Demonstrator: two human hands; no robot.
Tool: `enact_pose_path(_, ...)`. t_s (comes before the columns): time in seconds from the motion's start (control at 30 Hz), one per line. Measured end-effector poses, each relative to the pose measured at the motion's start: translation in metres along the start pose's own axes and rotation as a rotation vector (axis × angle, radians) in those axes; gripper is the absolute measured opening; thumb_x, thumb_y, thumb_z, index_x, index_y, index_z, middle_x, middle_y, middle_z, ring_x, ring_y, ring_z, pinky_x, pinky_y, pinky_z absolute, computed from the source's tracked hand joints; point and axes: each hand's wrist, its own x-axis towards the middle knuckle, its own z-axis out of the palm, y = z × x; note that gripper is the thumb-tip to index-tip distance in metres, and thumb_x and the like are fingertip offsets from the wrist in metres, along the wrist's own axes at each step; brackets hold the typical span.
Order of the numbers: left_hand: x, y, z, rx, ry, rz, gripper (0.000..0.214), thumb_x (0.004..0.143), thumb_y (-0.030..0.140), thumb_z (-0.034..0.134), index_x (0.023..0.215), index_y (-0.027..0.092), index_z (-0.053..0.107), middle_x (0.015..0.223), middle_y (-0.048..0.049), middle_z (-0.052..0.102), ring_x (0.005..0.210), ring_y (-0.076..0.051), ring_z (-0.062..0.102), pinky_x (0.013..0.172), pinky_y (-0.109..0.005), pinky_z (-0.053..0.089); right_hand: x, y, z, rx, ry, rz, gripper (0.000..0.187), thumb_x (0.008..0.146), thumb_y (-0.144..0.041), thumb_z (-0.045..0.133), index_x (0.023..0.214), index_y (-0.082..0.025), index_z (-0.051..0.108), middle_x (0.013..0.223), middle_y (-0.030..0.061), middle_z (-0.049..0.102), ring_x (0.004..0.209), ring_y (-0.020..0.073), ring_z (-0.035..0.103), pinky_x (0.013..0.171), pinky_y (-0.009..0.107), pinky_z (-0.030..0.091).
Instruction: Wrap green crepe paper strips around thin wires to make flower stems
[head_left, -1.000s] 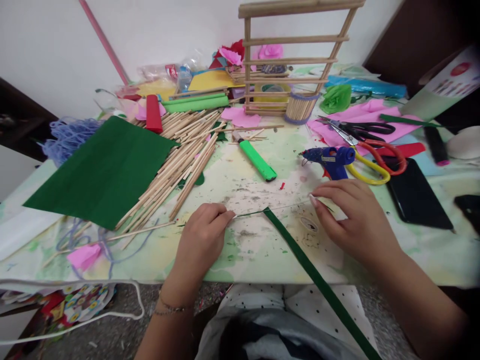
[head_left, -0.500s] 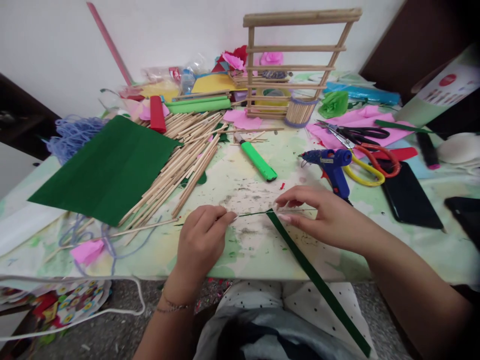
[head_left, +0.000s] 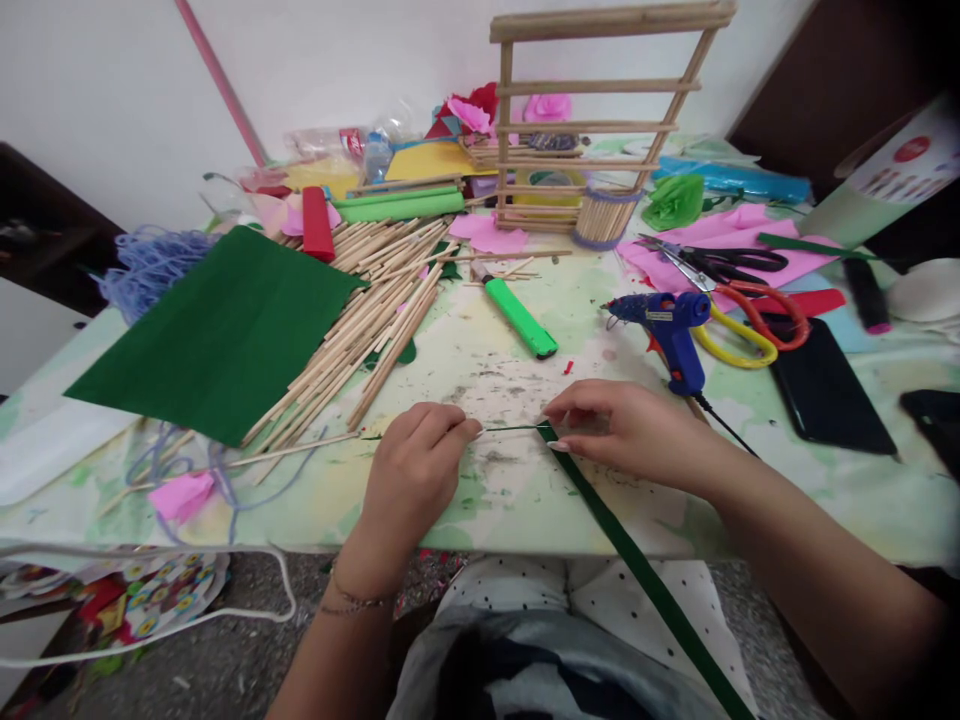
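My left hand [head_left: 416,455] is closed, thumb and fingers pinching a thin wire [head_left: 511,428] wrapped in green. The wire runs level to the right, just above the tabletop, toward my other hand. A long dark green paper strip [head_left: 637,565] meets it there and slants down over the table's front edge onto my lap. My right hand [head_left: 619,430] is closed on the strip's upper end, thumb below and fingers above. The wire's far end is hidden by this hand. Behind it lies a blue hot glue gun [head_left: 667,325].
A green box cutter [head_left: 521,318] lies ahead of my hands. Thin wooden sticks [head_left: 375,300] and a green sheet [head_left: 217,335] cover the left. Scissors [head_left: 739,320] and a black phone [head_left: 829,385] lie right. A wooden stick frame [head_left: 504,130] stands at the back.
My right hand has moved slightly left, its fingers now closing on the strip's top where it meets the wire. The bare wire seen under that hand before is now hidden.
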Motion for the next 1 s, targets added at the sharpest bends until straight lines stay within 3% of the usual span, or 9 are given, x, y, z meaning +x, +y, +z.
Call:
enact_pose_path(0.2,0.0,0.0,0.0,-0.009,-0.012,-0.005,0.02,0.086,0.002,0.051,0.091,0.014,0.066,0.084,-0.0076,0.065,0.082,-0.02,0.055,0.073,-0.033,0.048,0.002,0.011,0.003,0.013,-0.032,-0.062,0.023,0.078,-0.03,0.069,0.1,-0.023,0.07,0.103,0.0057,0.068,0.089,0.0199,0.063,0.078,0.033,0.052)
enact_pose_path(0.4,0.0,-0.003,0.002,-0.023,-0.072,-0.023,0.021,0.085,0.002,0.05,0.091,0.014,0.066,0.086,-0.0079,0.065,0.082,-0.021,0.055,0.073,-0.034,0.048,-0.001,0.019,0.013,0.056,0.031,-0.201,0.017,0.083,-0.022,0.064,0.099,-0.022,0.069,0.101,0.006,0.065,0.099,0.0194,0.061,0.089,0.035,0.049)
enact_pose_path(0.63,0.0,-0.004,0.005,-0.056,-0.094,-0.035,0.018,0.083,0.0,0.054,0.089,0.011,0.067,0.086,-0.009,0.065,0.081,-0.022,0.056,0.072,-0.035,0.049,-0.006,0.025,0.018,0.02,0.088,-0.283,0.023,0.085,-0.023,0.064,0.107,-0.024,0.068,0.105,0.0078,0.063,0.103,0.0211,0.058,0.093,0.038,0.047)
enact_pose_path(1.0,-0.003,-0.006,0.004,-0.081,-0.104,-0.059,0.018,0.083,0.001,0.054,0.089,0.012,0.067,0.086,-0.0083,0.065,0.081,-0.021,0.056,0.073,-0.034,0.049,-0.005,0.026,0.022,0.07,0.159,-0.271,0.018,0.087,-0.023,0.06,0.102,-0.023,0.069,0.101,0.0077,0.064,0.099,0.0202,0.059,0.089,0.036,0.049)
